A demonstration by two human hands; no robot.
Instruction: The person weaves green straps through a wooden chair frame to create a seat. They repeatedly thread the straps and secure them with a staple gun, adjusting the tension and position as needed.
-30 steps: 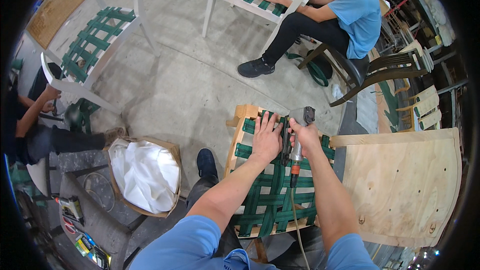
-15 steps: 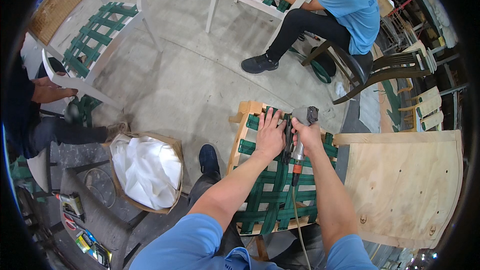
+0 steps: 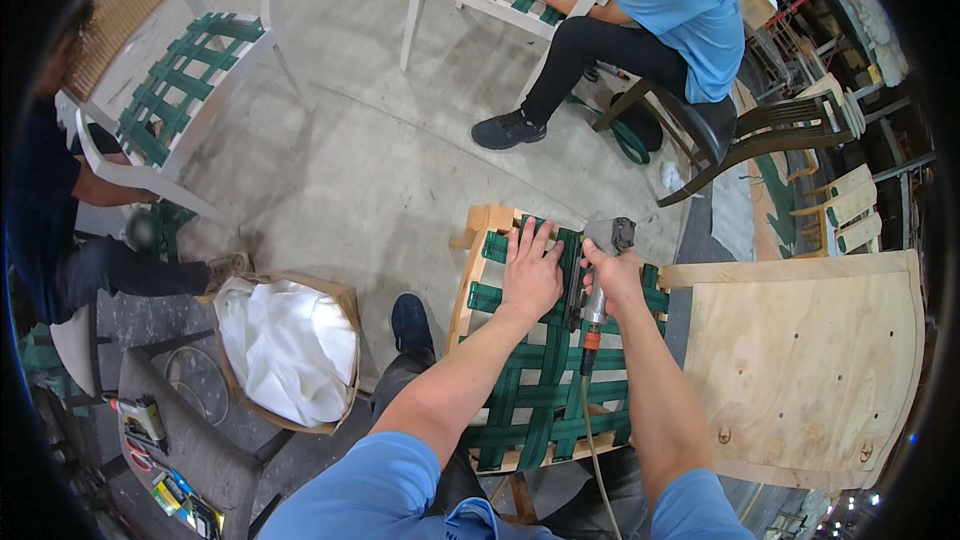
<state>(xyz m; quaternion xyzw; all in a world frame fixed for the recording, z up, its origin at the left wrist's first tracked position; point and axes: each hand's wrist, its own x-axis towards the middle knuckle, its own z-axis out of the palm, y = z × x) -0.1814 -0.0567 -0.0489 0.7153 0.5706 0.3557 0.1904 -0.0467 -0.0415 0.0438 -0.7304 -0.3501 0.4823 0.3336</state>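
Before me is a wooden chair frame (image 3: 457,325) with green webbing straps (image 3: 540,395) woven across its seat. My right hand (image 3: 617,280) wraps round the grip of a pneumatic staple gun (image 3: 603,232), whose nose is at the frame's far side. An air hose (image 3: 592,450) runs from its orange fitting down toward me. Fingers stretched out, my left hand (image 3: 532,275) lies flat on the webbing near the far rail, just left of the gun. The gun's nose tip is hard to make out.
A pale plywood chair back (image 3: 800,370) adjoins the frame on the right. At left stands a box (image 3: 345,380) of white material, beside a grey chair (image 3: 200,460) bearing tools. Two people work on white chairs (image 3: 255,40) farther off. A dark chair (image 3: 720,130) seats one.
My hands and the staple gun keep nearly the same place on the frame. The whole view has shifted slightly. The person at left leans farther in, and the other person's hand has moved along the webbing.
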